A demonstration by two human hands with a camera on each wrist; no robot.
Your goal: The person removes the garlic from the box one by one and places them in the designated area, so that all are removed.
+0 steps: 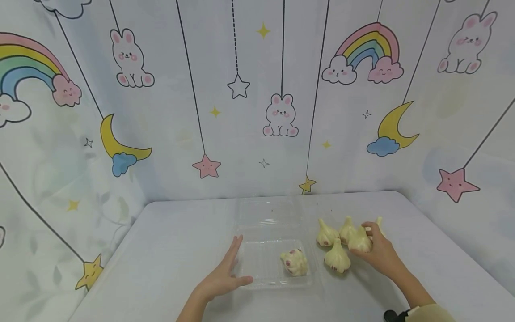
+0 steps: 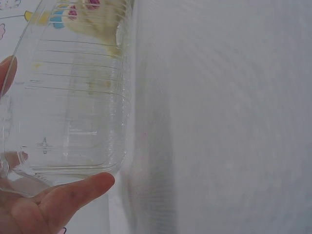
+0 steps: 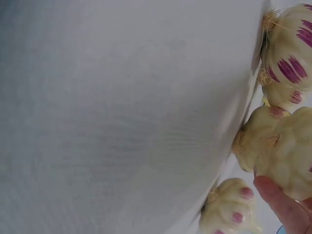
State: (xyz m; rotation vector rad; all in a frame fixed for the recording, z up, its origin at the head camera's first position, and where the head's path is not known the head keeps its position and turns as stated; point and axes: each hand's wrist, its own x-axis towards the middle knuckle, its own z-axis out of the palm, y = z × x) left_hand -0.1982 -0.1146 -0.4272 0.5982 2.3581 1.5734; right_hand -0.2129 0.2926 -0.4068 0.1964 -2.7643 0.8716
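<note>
Gripping one garlic bulb [image 1: 359, 243] in the cluster with the right hand [image 1: 378, 252], fingers curling over its top; thumb [image 3: 282, 207] pressing its side. Lying just left of that hand: three more bulbs [image 1: 337, 258], touching one another on the table [image 1: 169, 250]. Further left: clear plastic tray [image 1: 261, 268], lid hinged open, already holding one garlic bulb on its side [image 1: 295, 262]. Steadying the tray's near left edge with the left hand [image 1: 225, 277], fingers straight and spread, thumb [image 2: 73, 195] against the wall. Advisable: lifting straight up to avoid scattering neighbours, keeping the tray pinned while lowering the bulb beside the one inside.
</note>
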